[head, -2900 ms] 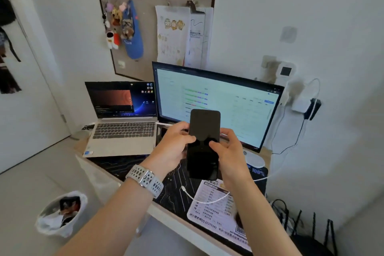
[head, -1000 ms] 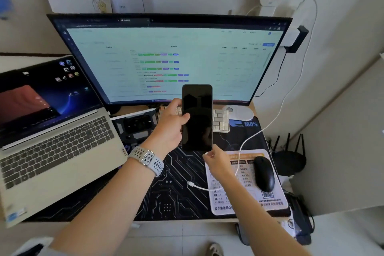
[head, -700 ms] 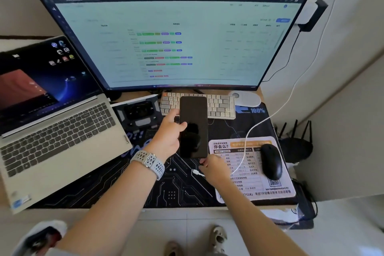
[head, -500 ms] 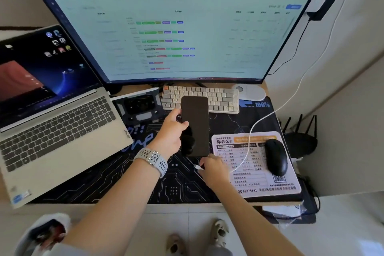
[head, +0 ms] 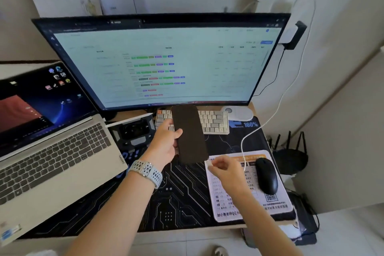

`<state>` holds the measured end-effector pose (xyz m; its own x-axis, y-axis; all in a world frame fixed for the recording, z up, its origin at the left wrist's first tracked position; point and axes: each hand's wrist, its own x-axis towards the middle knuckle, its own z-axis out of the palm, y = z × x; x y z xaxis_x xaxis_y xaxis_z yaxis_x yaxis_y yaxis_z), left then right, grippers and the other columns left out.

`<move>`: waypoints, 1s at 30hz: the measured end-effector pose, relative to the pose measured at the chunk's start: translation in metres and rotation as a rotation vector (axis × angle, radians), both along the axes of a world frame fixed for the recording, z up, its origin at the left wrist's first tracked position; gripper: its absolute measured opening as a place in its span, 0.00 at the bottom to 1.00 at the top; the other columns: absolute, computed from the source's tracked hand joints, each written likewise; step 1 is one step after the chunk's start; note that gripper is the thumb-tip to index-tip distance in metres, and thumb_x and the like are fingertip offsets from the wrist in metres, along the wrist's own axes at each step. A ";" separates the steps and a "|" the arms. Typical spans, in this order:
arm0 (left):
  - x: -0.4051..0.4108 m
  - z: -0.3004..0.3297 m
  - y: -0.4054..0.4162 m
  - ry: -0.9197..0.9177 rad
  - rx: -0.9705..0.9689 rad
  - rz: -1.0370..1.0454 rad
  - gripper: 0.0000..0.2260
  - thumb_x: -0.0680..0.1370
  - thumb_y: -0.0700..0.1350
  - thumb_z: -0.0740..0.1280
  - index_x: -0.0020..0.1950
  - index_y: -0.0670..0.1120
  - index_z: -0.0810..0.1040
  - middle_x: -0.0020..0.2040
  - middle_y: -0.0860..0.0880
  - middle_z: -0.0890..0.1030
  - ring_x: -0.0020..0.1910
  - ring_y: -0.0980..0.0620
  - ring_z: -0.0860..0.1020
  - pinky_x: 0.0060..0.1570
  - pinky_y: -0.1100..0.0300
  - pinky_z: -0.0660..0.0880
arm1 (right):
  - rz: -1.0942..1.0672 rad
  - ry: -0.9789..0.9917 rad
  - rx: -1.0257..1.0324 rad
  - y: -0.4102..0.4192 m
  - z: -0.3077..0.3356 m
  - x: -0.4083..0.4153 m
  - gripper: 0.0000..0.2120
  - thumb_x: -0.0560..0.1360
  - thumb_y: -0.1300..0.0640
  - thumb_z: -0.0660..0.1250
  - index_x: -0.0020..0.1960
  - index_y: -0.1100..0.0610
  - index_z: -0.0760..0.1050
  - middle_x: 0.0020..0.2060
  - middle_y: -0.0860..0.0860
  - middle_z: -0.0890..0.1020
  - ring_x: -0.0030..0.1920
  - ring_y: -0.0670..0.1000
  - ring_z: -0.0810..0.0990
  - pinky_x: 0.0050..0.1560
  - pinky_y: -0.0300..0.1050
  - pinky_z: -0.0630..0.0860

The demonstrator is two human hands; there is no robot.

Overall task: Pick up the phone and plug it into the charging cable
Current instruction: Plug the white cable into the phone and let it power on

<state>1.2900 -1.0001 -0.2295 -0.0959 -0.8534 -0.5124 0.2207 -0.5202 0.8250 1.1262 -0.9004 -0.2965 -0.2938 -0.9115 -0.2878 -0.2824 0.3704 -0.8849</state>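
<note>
A black phone with a dark screen hangs above the desk mat, held by its left edge in my left hand. My right hand pinches the white plug of the charging cable just below and to the right of the phone's bottom edge. The plug tip sits close to the phone's lower right corner; I cannot tell whether it is inserted. From my fingers the cable runs up and right to a white charger on the wall.
A large monitor stands behind, an open laptop at left. A small keyboard lies under the phone, a black mouse on a printed pad at right. A router sits beside the desk.
The camera has tilted back up a little. My left hand has kept hold of the phone, and my right hand has lifted the plug up to the phone's bottom right corner.
</note>
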 end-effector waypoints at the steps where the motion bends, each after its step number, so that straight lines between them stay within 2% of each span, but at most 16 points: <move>1: -0.001 0.006 -0.002 0.018 0.004 0.001 0.12 0.80 0.33 0.57 0.53 0.48 0.75 0.48 0.44 0.82 0.44 0.44 0.81 0.42 0.48 0.77 | -0.031 -0.035 -0.030 0.003 0.015 -0.006 0.05 0.71 0.58 0.75 0.39 0.52 0.79 0.34 0.48 0.83 0.38 0.47 0.81 0.41 0.38 0.75; 4: -0.006 0.022 -0.008 0.049 0.015 0.016 0.13 0.80 0.33 0.57 0.53 0.49 0.75 0.48 0.44 0.82 0.43 0.44 0.81 0.36 0.50 0.77 | -0.099 -0.075 -0.100 0.008 0.050 -0.015 0.05 0.70 0.58 0.76 0.39 0.52 0.81 0.33 0.47 0.84 0.37 0.43 0.82 0.39 0.36 0.75; 6: -0.010 0.031 -0.012 0.056 -0.005 0.025 0.13 0.80 0.33 0.58 0.52 0.49 0.76 0.49 0.43 0.82 0.43 0.44 0.81 0.34 0.52 0.77 | -0.114 -0.045 -0.151 0.011 0.067 -0.014 0.05 0.70 0.58 0.76 0.39 0.51 0.81 0.35 0.43 0.84 0.37 0.40 0.82 0.39 0.35 0.75; 10: -0.018 0.044 -0.016 0.056 -0.039 0.011 0.12 0.80 0.33 0.59 0.54 0.47 0.76 0.53 0.43 0.81 0.48 0.43 0.80 0.36 0.49 0.78 | -0.086 0.072 -0.250 0.016 0.082 -0.001 0.07 0.70 0.57 0.75 0.37 0.49 0.79 0.37 0.36 0.83 0.38 0.36 0.80 0.37 0.28 0.73; 14: -0.025 0.052 -0.021 0.059 -0.046 0.020 0.10 0.79 0.33 0.59 0.51 0.45 0.76 0.52 0.43 0.81 0.47 0.43 0.80 0.41 0.46 0.77 | -0.072 0.160 -0.281 0.016 0.084 0.009 0.09 0.70 0.55 0.75 0.36 0.47 0.77 0.39 0.32 0.81 0.39 0.35 0.79 0.35 0.28 0.71; 16: -0.027 0.052 -0.022 0.063 -0.039 0.026 0.10 0.79 0.32 0.59 0.53 0.44 0.75 0.52 0.42 0.80 0.48 0.42 0.80 0.40 0.47 0.77 | -0.071 0.154 -0.293 0.015 0.084 0.012 0.08 0.70 0.56 0.75 0.36 0.48 0.78 0.39 0.33 0.81 0.41 0.34 0.79 0.39 0.26 0.71; 19: -0.028 0.052 -0.021 0.064 -0.036 0.035 0.10 0.79 0.32 0.59 0.56 0.42 0.74 0.53 0.42 0.80 0.49 0.41 0.80 0.38 0.48 0.77 | -0.082 0.138 -0.277 0.012 0.083 0.013 0.08 0.70 0.57 0.75 0.37 0.49 0.78 0.33 0.43 0.83 0.42 0.36 0.79 0.37 0.29 0.71; 24: -0.028 0.051 -0.020 0.069 -0.030 0.052 0.10 0.79 0.32 0.59 0.55 0.43 0.75 0.52 0.42 0.80 0.46 0.43 0.80 0.34 0.52 0.75 | -0.106 0.128 -0.249 0.007 0.083 0.014 0.08 0.70 0.56 0.75 0.36 0.49 0.78 0.32 0.43 0.83 0.40 0.36 0.80 0.38 0.30 0.70; 30: -0.028 0.052 -0.019 0.071 -0.025 0.047 0.10 0.79 0.33 0.58 0.56 0.43 0.74 0.53 0.42 0.80 0.47 0.43 0.80 0.36 0.50 0.76 | -0.114 0.151 -0.236 0.008 0.083 0.013 0.07 0.70 0.54 0.75 0.36 0.48 0.78 0.31 0.43 0.83 0.40 0.36 0.79 0.36 0.28 0.71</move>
